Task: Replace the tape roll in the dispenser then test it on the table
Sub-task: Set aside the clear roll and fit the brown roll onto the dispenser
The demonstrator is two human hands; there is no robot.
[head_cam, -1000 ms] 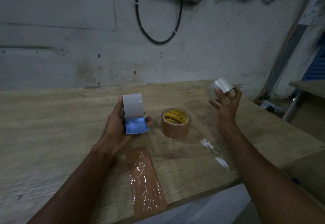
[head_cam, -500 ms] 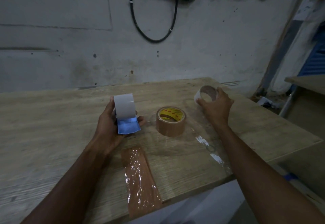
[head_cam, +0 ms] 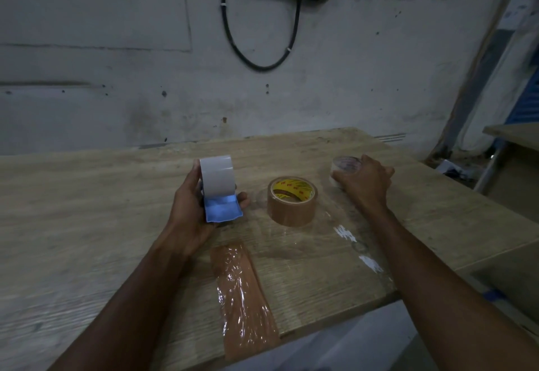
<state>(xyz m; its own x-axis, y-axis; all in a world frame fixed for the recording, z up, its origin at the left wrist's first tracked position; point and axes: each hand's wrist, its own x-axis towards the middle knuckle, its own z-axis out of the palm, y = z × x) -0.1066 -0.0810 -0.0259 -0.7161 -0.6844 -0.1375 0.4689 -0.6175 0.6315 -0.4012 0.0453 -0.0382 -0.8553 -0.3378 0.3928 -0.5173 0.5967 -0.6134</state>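
Observation:
My left hand (head_cam: pixel 189 210) holds the tape dispenser (head_cam: pixel 218 187) upright above the wooden table (head_cam: pixel 87 210); it has a white curved cover and a blue lip at the bottom. A brown tape roll (head_cam: pixel 291 200) with a yellow inner label lies flat on the table just right of the dispenser. Farther right, my right hand (head_cam: pixel 364 184) rests over a clear, nearly used-up tape roll (head_cam: pixel 344 165) that sits on the table; the fingers wrap its near side.
A strip of brown tape (head_cam: pixel 245 297) is stuck on the table near the front edge. A strip of clear tape (head_cam: pixel 355 248) runs toward the front right corner. A grey wall with a hanging black cable (head_cam: pixel 262 66) stands behind. Another table (head_cam: pixel 513 133) is at the right.
My right hand has come down from raised height and set the clear roll flat on the table at the right. My left hand with the dispenser has stayed nearly still.

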